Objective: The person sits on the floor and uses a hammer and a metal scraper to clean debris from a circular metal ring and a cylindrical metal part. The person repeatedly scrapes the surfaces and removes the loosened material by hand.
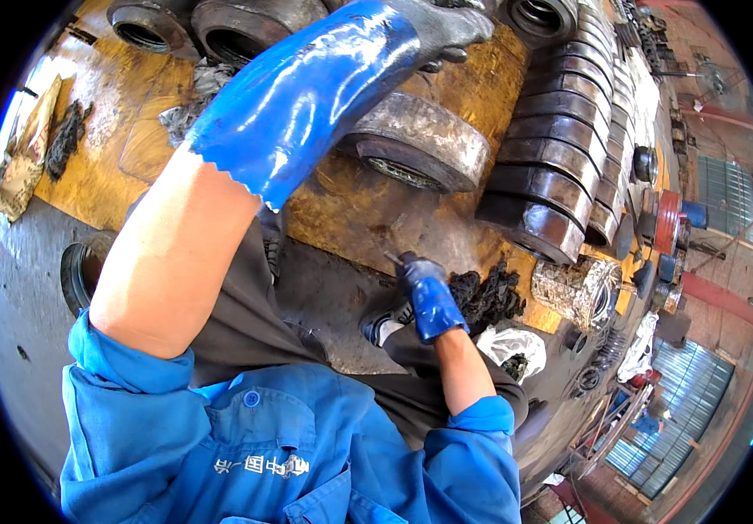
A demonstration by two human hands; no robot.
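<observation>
My left hand (448, 33), in a long blue rubber glove blackened at the fingers, reaches to the top of the view. Its fingers look stretched and apart, with nothing seen in them, though the top edge cuts off part. A thick dark metal ring (541, 19) is nearest to those fingertips. Below the left glove a heavy worn metal ring (424, 144) lies tilted on the brown work surface (341, 205). Close to the surface's near edge, my right hand (424, 278), also blue-gloved, is closed round a thin dark tool whose short tip (391, 257) sticks out to the left.
Rows of dark metal rings (551, 148) run along the right. More large rings (245, 26) stand at the far left. Black greasy rags (490, 293) and a whitish cylinder (576, 290) sit right of my right hand; a white bag (512, 345) is nearer.
</observation>
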